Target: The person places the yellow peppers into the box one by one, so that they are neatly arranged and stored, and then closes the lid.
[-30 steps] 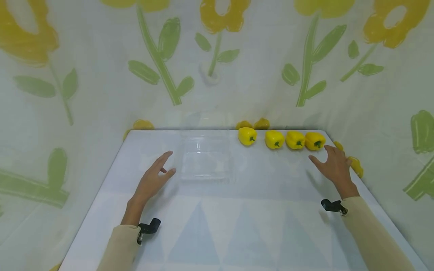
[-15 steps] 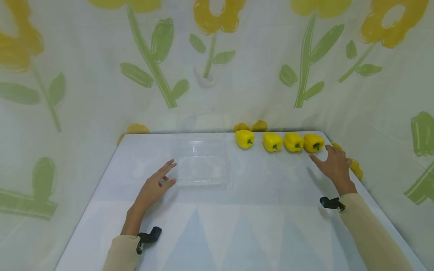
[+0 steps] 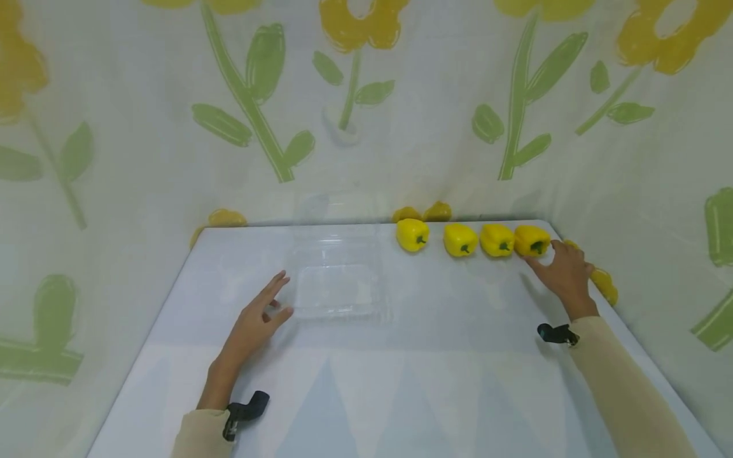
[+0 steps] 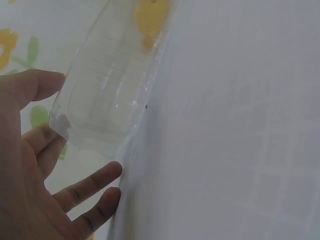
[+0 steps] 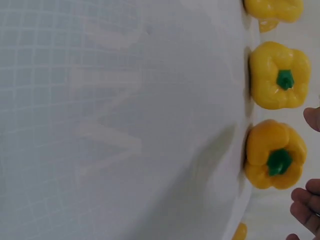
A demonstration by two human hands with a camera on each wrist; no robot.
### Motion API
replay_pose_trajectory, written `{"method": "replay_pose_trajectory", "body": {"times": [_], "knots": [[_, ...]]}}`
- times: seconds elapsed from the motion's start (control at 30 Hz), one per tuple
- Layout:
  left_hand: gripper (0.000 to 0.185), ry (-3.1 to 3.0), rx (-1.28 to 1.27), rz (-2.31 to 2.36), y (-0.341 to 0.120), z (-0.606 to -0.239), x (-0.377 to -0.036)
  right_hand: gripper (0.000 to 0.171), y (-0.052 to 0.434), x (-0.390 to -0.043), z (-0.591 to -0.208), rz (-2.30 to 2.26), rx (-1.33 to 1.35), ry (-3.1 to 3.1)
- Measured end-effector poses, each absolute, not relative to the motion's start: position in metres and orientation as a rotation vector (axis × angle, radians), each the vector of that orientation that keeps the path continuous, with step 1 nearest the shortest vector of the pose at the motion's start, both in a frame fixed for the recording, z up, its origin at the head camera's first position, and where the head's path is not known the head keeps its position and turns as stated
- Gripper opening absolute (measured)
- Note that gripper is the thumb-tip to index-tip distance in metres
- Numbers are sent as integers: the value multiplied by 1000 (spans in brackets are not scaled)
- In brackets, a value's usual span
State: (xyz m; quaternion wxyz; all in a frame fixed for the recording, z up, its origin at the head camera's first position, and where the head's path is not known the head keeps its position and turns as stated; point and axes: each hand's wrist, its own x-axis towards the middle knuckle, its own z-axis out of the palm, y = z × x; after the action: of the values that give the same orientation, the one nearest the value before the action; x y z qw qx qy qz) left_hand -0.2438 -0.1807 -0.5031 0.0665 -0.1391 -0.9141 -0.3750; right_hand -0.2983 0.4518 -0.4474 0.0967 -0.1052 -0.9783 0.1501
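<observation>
Covering the room is a flowered cloth [image 3: 143,159], and a white table [image 3: 401,381] stands inside. A clear box [image 3: 338,280] sits mid-table, the open left hand [image 3: 254,324] just beside it. Four yellow peppers [image 3: 460,239] line the back edge. The open right hand [image 3: 564,270] touches the end pepper [image 3: 531,240], holding nothing.

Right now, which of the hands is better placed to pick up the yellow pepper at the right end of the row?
The right hand: its fingertips are beside the rightmost pepper. The left hand lies far off, at the clear container.
</observation>
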Motion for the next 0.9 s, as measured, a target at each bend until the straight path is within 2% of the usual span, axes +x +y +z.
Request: {"method": "replay_pose_trajectory", "body": {"times": [0.37, 0.7, 0.9], "knots": [[65, -2738, -419, -1134, -181, -507, -241, 95, 462, -319, -456, 476, -302, -2872], [65, -2731, -427, -1123, -183, -507, -240, 101, 470, -338, -458, 525, -369, -2902], [65, -2732, -429, -1150, -182, -506, -242, 92, 471, -344, -459, 570, -386, -2888]]}}
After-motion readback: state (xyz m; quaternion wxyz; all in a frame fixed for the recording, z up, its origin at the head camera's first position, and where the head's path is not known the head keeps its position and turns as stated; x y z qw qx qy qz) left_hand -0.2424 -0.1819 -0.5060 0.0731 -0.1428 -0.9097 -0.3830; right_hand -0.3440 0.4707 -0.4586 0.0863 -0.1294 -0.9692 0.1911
